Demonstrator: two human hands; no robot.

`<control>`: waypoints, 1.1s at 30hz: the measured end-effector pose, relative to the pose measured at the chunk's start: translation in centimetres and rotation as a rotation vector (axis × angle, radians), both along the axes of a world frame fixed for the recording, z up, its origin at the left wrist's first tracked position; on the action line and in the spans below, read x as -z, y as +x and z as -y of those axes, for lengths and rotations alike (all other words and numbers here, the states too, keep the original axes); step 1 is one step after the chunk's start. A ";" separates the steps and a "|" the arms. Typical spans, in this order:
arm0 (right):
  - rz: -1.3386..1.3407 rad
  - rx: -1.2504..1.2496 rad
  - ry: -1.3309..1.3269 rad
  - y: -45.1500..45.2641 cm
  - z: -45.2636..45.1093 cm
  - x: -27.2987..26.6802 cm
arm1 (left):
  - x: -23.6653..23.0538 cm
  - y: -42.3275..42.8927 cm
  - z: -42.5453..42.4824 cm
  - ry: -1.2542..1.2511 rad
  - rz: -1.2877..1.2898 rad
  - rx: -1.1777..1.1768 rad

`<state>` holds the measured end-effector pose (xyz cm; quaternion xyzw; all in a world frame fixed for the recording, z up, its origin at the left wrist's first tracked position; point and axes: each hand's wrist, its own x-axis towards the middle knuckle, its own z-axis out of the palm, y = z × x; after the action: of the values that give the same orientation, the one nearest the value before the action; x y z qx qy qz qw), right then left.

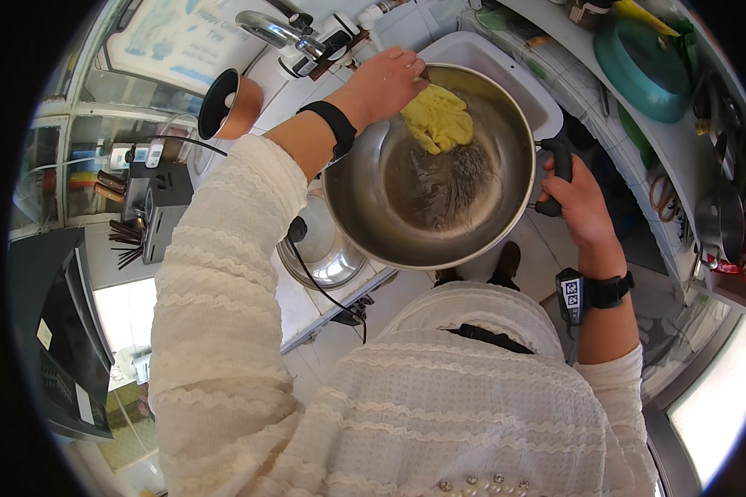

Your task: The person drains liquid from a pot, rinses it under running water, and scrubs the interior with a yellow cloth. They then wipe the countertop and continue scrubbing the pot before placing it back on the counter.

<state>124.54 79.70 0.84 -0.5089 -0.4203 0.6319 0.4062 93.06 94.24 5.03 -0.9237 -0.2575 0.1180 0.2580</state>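
A wide stainless steel pan (379, 205) is tipped so that its open inside faces me. Wet streaks and darker marks show on its bottom. My right hand (581, 202) grips the black loop handle (561, 161) on its right side. At the pan's far rim, the curled fingers of my left hand (388, 77) meet the upper edge of a crumpled yellow cloth (441, 121), which lies against the inner wall. The fingertips are partly hidden.
A white basin (544, 115) stands behind the pan, and a chrome faucet (280, 31) rises at the far left. On the left counter are a copper-coloured pot (245, 105), a metal lid (332, 261) and a knife block (168, 199). A shelf (553, 31) with cookware runs along the right.
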 end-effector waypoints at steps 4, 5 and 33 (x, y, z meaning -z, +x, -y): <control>-0.059 0.047 0.016 -0.6 -0.1 0.4 | 0.5 -3.4 3.3 -0.016 -0.214 -0.202; -0.051 0.054 0.019 -0.7 -0.1 0.5 | 0.5 -3.9 4.2 -0.059 -0.253 -0.257; -0.020 0.030 -0.004 -0.6 0.4 0.1 | -2.3 -2.3 -0.2 -0.120 0.124 -0.013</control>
<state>123.90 79.29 0.70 -0.5098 -0.4073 0.6315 0.4188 90.80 94.43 7.33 -0.9413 -0.2713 0.0775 0.1850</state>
